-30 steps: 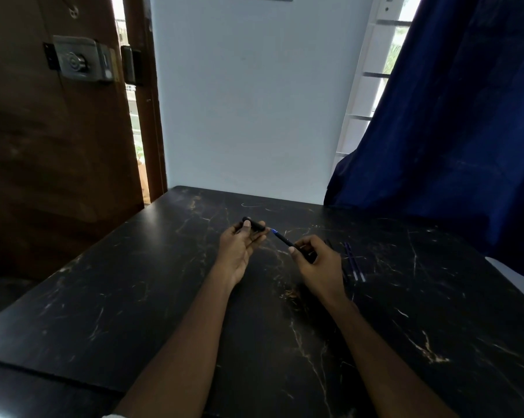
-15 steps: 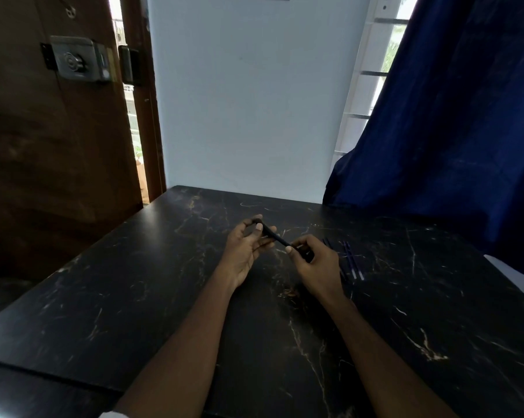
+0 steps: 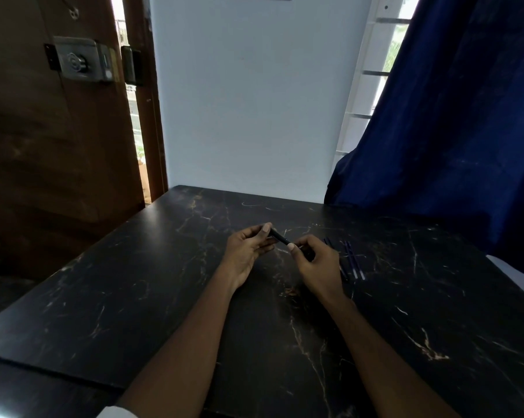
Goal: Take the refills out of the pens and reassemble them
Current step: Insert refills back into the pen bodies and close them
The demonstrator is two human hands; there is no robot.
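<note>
Black plastic pen (image 3: 278,237) sits just above the dark marble table (image 3: 134,297), bridging both hands. The left hand (image 3: 247,250) pinches one end under the thumb, and the right hand (image 3: 316,262) has curled fingertips pinching the other. Likely light, stiff, slim and a little slick, so grip near each end; thin blue refills (image 3: 353,260) lie just beside the right hand.

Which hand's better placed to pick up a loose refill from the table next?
Right hand, probably: the refills lie just beside it on the table; the left hand is farther, across the pen both hands hold.
</note>
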